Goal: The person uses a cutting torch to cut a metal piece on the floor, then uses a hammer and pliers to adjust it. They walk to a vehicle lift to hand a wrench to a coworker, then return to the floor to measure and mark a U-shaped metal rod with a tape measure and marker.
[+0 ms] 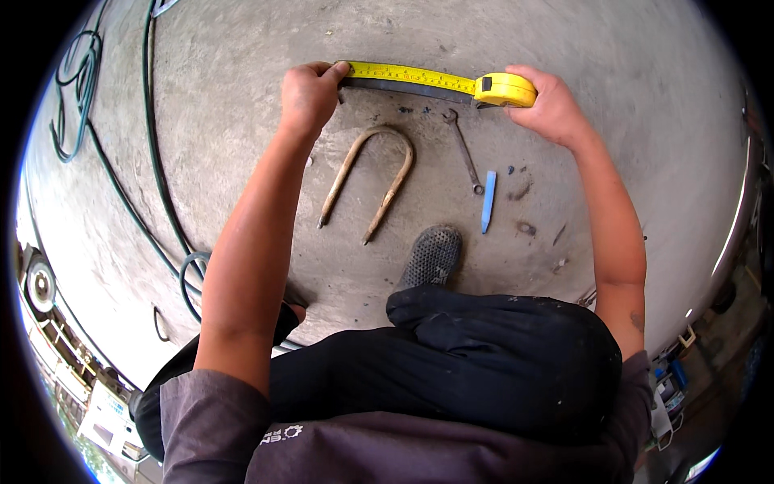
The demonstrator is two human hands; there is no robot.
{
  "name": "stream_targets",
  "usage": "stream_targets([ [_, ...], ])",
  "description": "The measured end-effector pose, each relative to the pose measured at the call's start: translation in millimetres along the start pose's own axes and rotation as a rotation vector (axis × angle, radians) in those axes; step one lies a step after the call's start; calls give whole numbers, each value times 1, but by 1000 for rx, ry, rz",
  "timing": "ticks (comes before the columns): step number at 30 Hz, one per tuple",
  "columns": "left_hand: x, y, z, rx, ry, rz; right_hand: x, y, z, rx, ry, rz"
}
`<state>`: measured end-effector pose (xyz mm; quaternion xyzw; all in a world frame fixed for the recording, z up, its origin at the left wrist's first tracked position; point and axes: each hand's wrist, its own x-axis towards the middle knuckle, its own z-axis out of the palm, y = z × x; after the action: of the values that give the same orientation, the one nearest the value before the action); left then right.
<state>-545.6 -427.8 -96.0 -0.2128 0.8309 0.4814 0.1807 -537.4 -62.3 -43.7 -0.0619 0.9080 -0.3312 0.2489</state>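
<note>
My left hand [308, 98] pinches the free end of a yellow tape blade [411, 76] between thumb and fingers. At the other end, my right hand [551, 105] wraps around the yellow case of the tape measure [508, 89]. The blade runs stretched along a dark flat metal bar [403, 87], whose two ends are partly covered by the hand and the case. Closer to me on the floor lie a rusty U-shaped rod [407, 157], a combination wrench [463, 152] and a light blue flat stick [488, 202], perhaps a marker.
Dark green hose [151, 121] lies in lines and loops at the left. My shoe [434, 252] rests on the concrete floor [500, 32] just short of the rod and wrench. Small dark scraps [526, 229] are scattered right of the blue stick. A wheel [39, 284] shows far left.
</note>
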Motion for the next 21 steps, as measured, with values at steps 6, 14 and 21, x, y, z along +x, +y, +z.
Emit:
stream_targets([
  [6, -2, 2, -1, 11, -6, -5, -3, -11, -5, 10, -121, 61],
  [14, -2, 3, -1, 16, -3, -12, 20, -19, -6, 168, -375, 231],
  [21, 0, -2, 1, 70, 44, 53, 40, -34, -15, 176, -536, 436],
])
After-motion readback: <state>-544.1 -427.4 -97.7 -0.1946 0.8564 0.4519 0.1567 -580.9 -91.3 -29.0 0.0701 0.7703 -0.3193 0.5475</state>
